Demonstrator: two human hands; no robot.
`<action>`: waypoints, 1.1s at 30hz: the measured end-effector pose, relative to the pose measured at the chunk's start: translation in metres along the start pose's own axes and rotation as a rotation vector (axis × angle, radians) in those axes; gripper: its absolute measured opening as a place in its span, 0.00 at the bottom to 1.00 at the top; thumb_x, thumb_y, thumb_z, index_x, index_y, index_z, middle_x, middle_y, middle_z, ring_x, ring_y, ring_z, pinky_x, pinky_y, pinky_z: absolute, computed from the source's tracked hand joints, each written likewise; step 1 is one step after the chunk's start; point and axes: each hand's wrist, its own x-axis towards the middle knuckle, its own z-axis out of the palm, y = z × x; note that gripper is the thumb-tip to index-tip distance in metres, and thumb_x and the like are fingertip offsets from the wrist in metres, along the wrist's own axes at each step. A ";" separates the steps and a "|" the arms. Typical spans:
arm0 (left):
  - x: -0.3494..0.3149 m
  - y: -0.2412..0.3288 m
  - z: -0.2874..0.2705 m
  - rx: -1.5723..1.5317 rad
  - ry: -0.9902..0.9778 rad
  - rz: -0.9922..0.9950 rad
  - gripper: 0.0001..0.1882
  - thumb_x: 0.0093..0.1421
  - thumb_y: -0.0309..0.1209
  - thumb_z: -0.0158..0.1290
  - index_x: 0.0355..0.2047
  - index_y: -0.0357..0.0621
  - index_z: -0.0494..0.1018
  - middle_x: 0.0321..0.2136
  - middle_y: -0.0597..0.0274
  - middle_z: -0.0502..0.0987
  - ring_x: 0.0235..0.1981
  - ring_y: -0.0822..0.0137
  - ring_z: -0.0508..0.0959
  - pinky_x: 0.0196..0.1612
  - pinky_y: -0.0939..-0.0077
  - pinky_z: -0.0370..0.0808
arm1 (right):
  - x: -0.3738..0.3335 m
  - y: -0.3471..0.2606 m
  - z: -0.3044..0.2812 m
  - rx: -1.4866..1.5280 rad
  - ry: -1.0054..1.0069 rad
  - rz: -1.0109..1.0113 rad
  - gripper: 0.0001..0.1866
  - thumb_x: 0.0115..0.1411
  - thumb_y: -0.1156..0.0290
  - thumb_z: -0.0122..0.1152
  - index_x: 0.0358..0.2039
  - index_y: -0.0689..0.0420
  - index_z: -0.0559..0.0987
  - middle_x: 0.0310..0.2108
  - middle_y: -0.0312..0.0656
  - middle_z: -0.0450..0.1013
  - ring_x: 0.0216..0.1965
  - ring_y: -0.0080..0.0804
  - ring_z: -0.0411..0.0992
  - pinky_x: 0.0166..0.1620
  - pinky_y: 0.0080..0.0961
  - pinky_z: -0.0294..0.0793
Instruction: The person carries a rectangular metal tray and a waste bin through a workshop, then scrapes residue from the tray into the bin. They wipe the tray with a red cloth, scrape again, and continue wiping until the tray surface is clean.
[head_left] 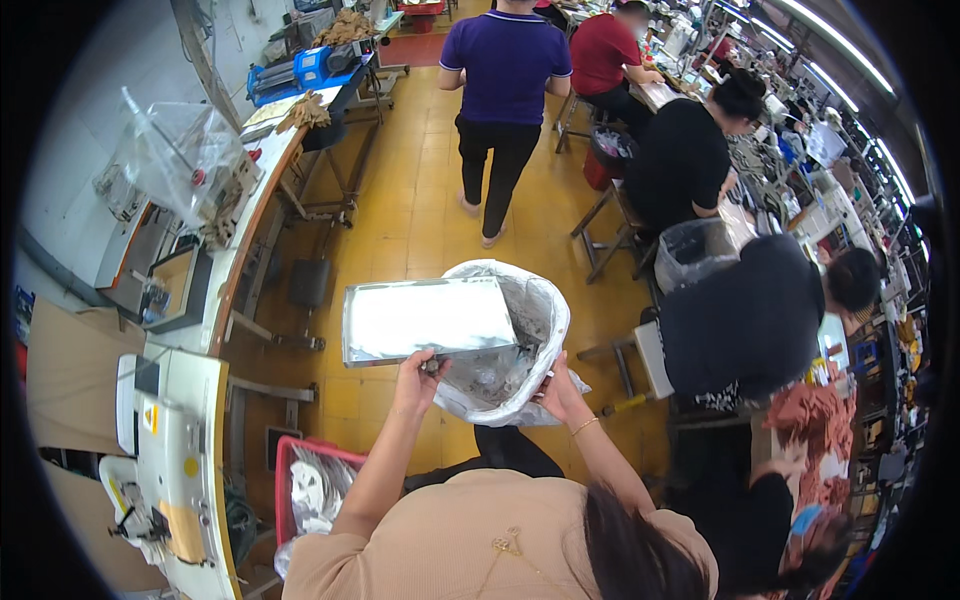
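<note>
My left hand (416, 382) is closed round the short handle of a shiny metal dustpan (425, 315). The flat rectangular pan lies across the left side of a waste bin (557, 318) lined with a white plastic bag, and covers part of its mouth. Inside the bin, grey lint and scraps (515, 368) show beside the pan's right end. My right hand (560, 390) grips the lined rim at the bin's near right side, its fingertips partly hidden by the bag. Whether the pan touches the rim I cannot tell.
A person in a purple shirt (507, 65) stands ahead in the yellow-tiled aisle (400, 200). Seated people work along the right, with a stool (652, 358) close by. Sewing tables (205, 400) line the left. A red basket (285, 490) of white pieces stands beside me.
</note>
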 end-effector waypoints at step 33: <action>0.867 0.297 0.361 -0.026 0.084 -0.046 0.06 0.57 0.30 0.53 0.34 0.44 0.70 0.32 0.59 0.75 0.33 0.61 0.76 0.45 0.63 0.72 | 0.803 -0.611 0.118 -0.039 -0.053 0.005 0.43 0.61 0.29 0.29 0.64 0.51 0.56 0.49 0.49 0.66 0.48 0.44 0.66 0.56 0.51 0.64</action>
